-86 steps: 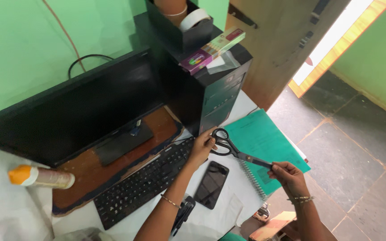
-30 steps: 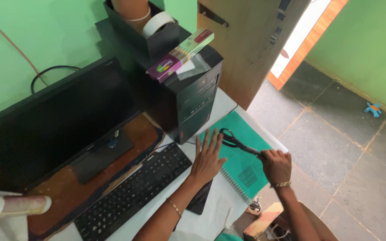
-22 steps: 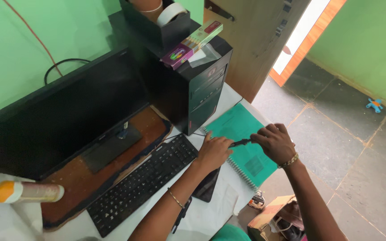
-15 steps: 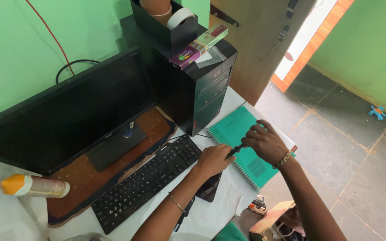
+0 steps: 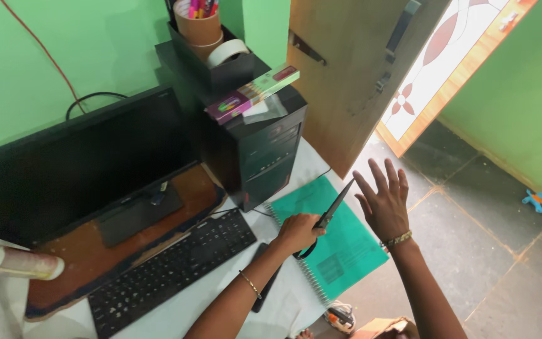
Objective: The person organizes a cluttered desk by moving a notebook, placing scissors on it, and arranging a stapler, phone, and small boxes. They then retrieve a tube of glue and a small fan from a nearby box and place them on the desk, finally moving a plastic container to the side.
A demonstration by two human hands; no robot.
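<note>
My left hand grips the black handles of a pair of scissors, whose closed blades point up and to the right over a green spiral notebook. My right hand hovers just right of the blade tips with fingers spread, holding nothing. A black phone lies under my left forearm, mostly hidden.
A black keyboard and monitor sit to the left, a black computer tower behind the notebook with a slim box and tape roll on top. A wooden door stands behind. A bottle lies far left.
My right hand let go of the scissors and opened, moving right. My left hand took the handles; the blades now point up over the notebook.
</note>
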